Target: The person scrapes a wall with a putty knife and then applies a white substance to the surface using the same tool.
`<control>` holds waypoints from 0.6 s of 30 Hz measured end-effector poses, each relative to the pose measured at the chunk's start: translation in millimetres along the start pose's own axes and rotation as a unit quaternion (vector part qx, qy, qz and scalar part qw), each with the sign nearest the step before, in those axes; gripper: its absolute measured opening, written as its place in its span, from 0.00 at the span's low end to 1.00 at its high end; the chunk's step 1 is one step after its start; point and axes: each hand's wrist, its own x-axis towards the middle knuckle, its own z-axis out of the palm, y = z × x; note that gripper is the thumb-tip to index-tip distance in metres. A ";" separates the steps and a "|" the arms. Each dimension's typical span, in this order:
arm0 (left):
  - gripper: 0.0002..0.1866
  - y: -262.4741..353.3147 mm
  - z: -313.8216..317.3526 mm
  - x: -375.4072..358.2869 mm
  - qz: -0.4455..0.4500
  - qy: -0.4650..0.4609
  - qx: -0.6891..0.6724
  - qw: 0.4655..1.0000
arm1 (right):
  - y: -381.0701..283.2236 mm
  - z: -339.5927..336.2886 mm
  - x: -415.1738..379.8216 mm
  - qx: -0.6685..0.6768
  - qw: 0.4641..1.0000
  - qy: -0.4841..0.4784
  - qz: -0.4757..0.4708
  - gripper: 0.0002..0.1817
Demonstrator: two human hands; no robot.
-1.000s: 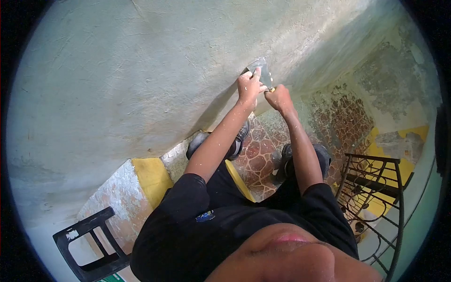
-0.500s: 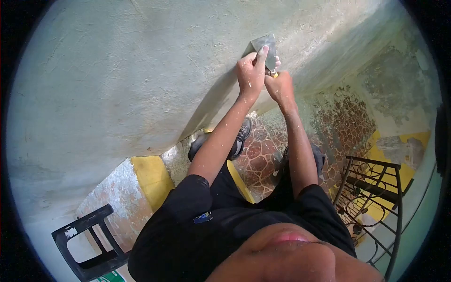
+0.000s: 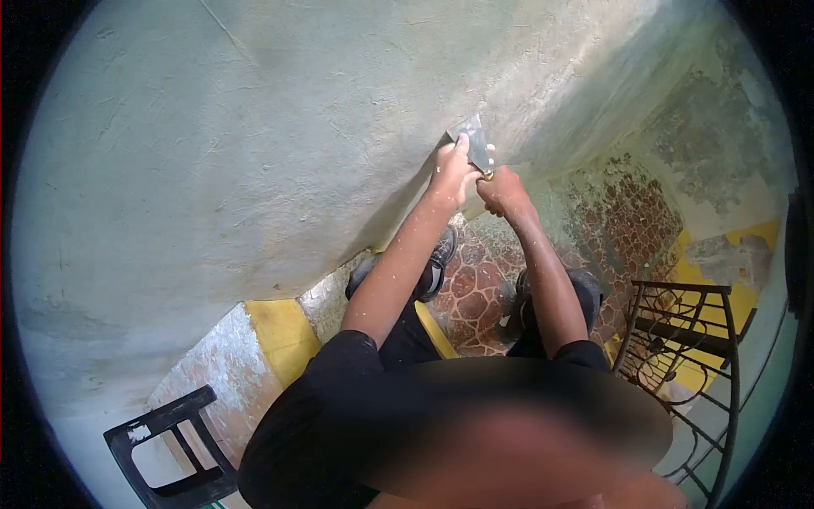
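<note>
A flat metal scraper (image 3: 476, 142), its blade widening away from a short handle, sits with its wide edge at or close to the pale plastered wall (image 3: 280, 144). My right hand (image 3: 506, 193) is closed round the handle, most of which is hidden in the fist. On the blade's face lies the thumb of my left hand (image 3: 451, 176), while its fingertips show at the far side of the metal, so the blade is pinched. Pale flecks dot both my forearms.
Below me is a reddish stone-patterned floor (image 3: 475, 284). A black metal rack (image 3: 678, 339) stands at right, a black plastic frame (image 3: 174, 450) at lower left. A worn ledge with a yellow-painted part (image 3: 280, 335) runs along the wall's foot.
Both hands and the scraper have moved down in the view, along the wall and closer to my body. My grip looks the same. The head view has shifted slightly.
</note>
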 end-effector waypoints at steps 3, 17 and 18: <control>0.25 -17.7 4.6 0.2 -0.112 0.033 -0.205 0.972 | 15.1 2.9 -1.3 -0.098 0.987 0.098 -0.086 0.19; 0.23 6.2 21.5 -14.1 0.035 0.042 -0.177 0.983 | 1.1 -36.1 -34.2 0.132 0.983 -0.095 -0.081 0.20; 0.23 5.8 20.5 -13.4 0.032 0.035 -0.183 0.982 | 4.2 -36.9 -34.5 0.154 0.980 -0.101 -0.077 0.22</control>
